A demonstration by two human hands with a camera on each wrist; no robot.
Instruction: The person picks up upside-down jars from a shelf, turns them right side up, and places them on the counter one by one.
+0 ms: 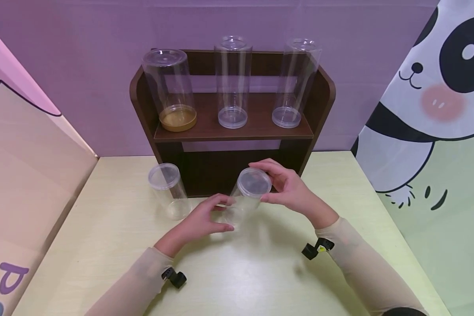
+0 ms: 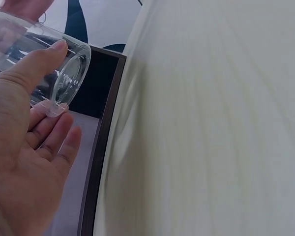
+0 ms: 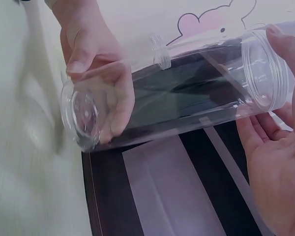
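Both my hands hold one clear plastic jar (image 1: 245, 202), tilted, in front of the shelf. The right hand (image 1: 286, 186) grips its upper end around the translucent lid (image 1: 254, 182), thumb and fingers on opposite sides. At the base, the left hand (image 1: 201, 219) has its thumb and fingers around the jar wall. In the left wrist view the left thumb lies along the side of the jar (image 2: 71, 78) near its bottom. The right wrist view shows the jar (image 3: 187, 98) lengthwise between the two hands, its ridged lid end in the right hand (image 3: 280, 162).
A dark brown two-tier shelf (image 1: 233, 137) stands at the back. Upside down on its upper board are a wide jar with a gold lid (image 1: 177, 118) and two narrower clear jars (image 1: 233, 83). Another lidded clear jar (image 1: 167, 188) stands on the table (image 1: 237, 276) left of my hands.
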